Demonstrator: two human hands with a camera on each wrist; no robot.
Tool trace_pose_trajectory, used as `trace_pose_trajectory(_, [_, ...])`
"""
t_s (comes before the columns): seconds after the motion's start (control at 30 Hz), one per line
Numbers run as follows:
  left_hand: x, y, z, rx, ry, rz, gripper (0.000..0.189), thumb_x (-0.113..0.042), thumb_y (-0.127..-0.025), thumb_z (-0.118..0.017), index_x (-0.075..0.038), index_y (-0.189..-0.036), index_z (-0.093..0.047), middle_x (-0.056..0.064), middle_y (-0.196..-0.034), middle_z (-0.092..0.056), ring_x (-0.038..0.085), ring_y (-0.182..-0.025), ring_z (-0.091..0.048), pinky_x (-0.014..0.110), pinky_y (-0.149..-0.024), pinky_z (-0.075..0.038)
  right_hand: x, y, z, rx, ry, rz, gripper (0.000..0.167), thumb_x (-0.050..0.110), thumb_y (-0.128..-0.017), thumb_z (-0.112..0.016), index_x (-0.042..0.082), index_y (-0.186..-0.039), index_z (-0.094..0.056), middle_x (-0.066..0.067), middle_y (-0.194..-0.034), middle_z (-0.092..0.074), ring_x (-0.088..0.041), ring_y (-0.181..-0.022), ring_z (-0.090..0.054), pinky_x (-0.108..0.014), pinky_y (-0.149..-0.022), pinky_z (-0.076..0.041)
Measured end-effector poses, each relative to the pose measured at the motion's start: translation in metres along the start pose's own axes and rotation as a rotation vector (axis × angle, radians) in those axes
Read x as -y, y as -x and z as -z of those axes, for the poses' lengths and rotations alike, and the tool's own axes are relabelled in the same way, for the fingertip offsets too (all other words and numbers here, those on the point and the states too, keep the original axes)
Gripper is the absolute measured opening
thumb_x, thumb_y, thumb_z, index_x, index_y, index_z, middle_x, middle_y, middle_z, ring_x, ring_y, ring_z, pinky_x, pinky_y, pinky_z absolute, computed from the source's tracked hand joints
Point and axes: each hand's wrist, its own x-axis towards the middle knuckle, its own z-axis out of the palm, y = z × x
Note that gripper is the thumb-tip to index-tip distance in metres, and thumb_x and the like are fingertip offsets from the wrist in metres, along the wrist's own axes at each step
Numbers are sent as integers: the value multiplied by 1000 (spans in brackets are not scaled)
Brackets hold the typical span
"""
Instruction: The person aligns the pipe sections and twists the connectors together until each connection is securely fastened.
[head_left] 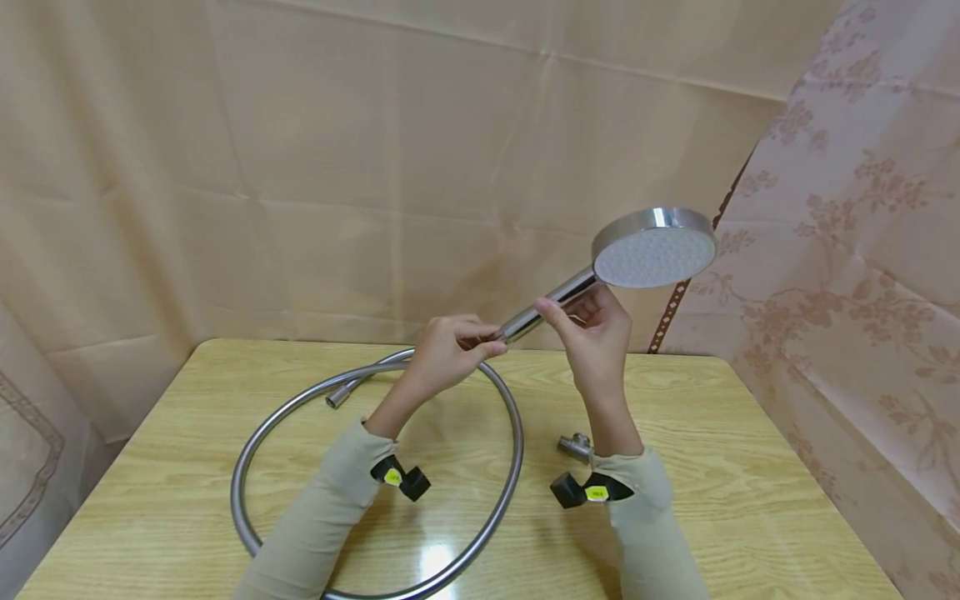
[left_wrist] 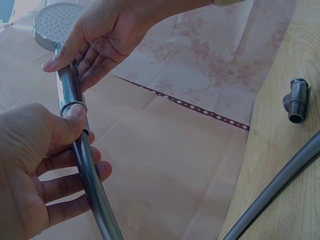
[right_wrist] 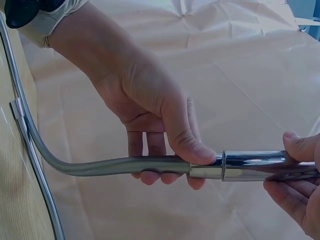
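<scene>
A chrome handheld shower head (head_left: 654,254) with a round white spray face is held tilted above the table, its face at the upper right. My right hand (head_left: 603,342) grips its handle between thumb and fingers. At the handle's lower end, my left hand (head_left: 442,354) pinches the end fitting (right_wrist: 205,171) of a grey metal shower hose (right_wrist: 120,166). In the right wrist view that fitting meets the handle end in line, with a thin seam between them; how far it is threaded cannot be seen. The hose loops down onto the table.
The hose's other end (head_left: 339,397) lies on the wooden table (head_left: 750,500), inside the loop's left side. A small metal fitting with a threaded end (left_wrist: 297,102) lies near my right wrist. Beige cloth (head_left: 337,167) hangs behind the table, and flowered cloth (head_left: 847,250) is at the right.
</scene>
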Motion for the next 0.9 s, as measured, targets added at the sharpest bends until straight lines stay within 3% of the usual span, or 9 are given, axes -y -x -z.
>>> trace_pose_trajectory(0.23, [-3,0,-1,-7,-40,-16,13,-19,-88,-82,-11,-98,-83,0,-81,-72,12,-64,-58,19,-57,-44,2,1,1,1,28,-19,23,1,-82,-84,2,-94,-64,13,-79,-71,-4,-73,-68,-17,-64,-52])
trace_pose_trajectory(0.57, [-1,0,1,20,12,14,15,-16,-90,-80,-7,-101,-81,4,-81,-68,9,-65,-55,21,-58,-46,6,-3,8,214,-114,43,31,-16,-87,-69,-13,-117,-62,2,-100,-77,-11,-94,-74,-25,-81,-60])
trace_pose_trajectory(0.9, [-2,-1,6,-3,27,17,16,-15,-86,-83,-8,-101,-82,4,-83,-74,9,-66,-59,21,-58,-49,4,-4,9,171,-119,99,26,-15,-84,-74,-15,-109,-66,6,-96,-78,-11,-89,-76,-25,-77,-61])
